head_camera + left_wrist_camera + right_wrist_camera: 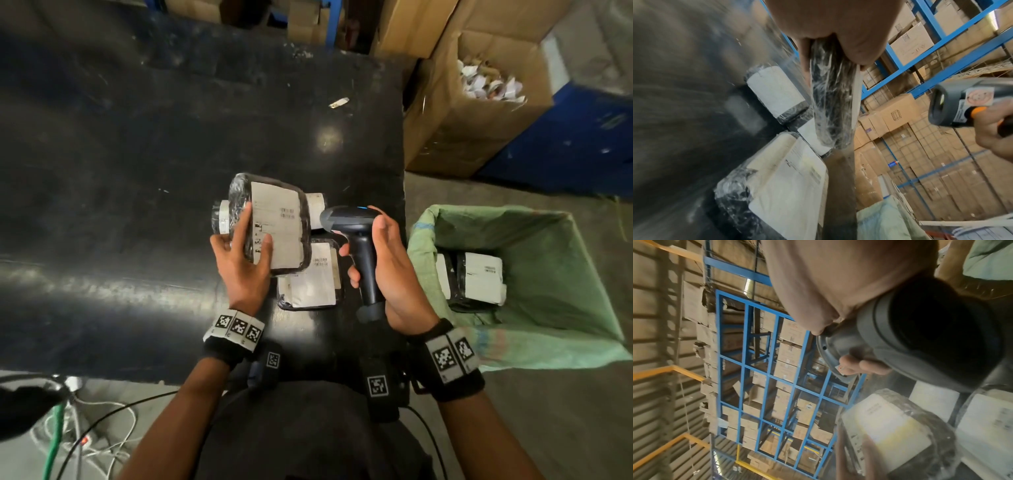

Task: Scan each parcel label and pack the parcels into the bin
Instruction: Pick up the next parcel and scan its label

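Observation:
My left hand (245, 253) grips a black plastic-wrapped parcel (274, 226) with a white label, lifted above the black table (137, 171) with the label facing up. In the left wrist view the same parcel (830, 97) shows edge-on under my thumb. My right hand (380, 260) holds a dark handheld scanner (352, 222) by its handle, its head pointing left at the label. The scanner (962, 105) also shows in the left wrist view. Another labelled parcel (311, 277) lies flat on the table below. The green-lined bin (548, 274) at the right holds two labelled parcels (476, 281).
More wrapped parcels (222, 216) lie on the table behind the held one. An open cardboard box (479, 102) with paper scraps stands beyond the bin, beside a blue container (582, 144). Cables (85, 438) lie on the floor at lower left. Blue racks with cartons (777, 369) stand around.

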The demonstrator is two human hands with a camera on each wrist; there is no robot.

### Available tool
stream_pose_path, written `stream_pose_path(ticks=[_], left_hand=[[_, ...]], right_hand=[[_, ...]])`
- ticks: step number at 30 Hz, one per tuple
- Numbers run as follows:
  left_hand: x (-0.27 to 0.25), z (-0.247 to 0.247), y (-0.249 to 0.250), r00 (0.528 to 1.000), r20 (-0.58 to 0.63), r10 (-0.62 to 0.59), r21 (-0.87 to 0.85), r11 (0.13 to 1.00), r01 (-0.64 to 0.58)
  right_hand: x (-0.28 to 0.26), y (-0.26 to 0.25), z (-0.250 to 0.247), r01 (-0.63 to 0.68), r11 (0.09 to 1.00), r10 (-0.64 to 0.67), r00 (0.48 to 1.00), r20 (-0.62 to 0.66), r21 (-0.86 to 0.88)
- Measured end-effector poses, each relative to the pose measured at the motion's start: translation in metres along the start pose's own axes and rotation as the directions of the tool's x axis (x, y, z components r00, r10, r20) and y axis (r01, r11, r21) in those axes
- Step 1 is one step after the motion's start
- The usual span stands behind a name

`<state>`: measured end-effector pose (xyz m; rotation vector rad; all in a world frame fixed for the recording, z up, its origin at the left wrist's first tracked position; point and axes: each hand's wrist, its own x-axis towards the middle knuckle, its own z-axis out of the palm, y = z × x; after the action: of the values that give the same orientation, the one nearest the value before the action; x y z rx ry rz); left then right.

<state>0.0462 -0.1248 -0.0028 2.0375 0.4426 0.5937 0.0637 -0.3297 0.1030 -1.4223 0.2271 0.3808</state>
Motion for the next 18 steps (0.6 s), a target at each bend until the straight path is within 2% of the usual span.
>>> stream_pose_path(ticks=[7,18], left_hand=[[-0.004,0.014,0.009,0.999,0.037,0.028,-0.117,0.993,-0.023],[0.002,0.016,0.01,1.0,0.007,0.029,-0.101,0.995,-0.028]], right_hand=[[-0.001,-0.01,0.0,-0.014,1.0,0.014,1.0,-0.009,-0.019],[-0.005,-0.013,-0.002,-0.032,0.997,0.032,0.999,0.005,0.07]])
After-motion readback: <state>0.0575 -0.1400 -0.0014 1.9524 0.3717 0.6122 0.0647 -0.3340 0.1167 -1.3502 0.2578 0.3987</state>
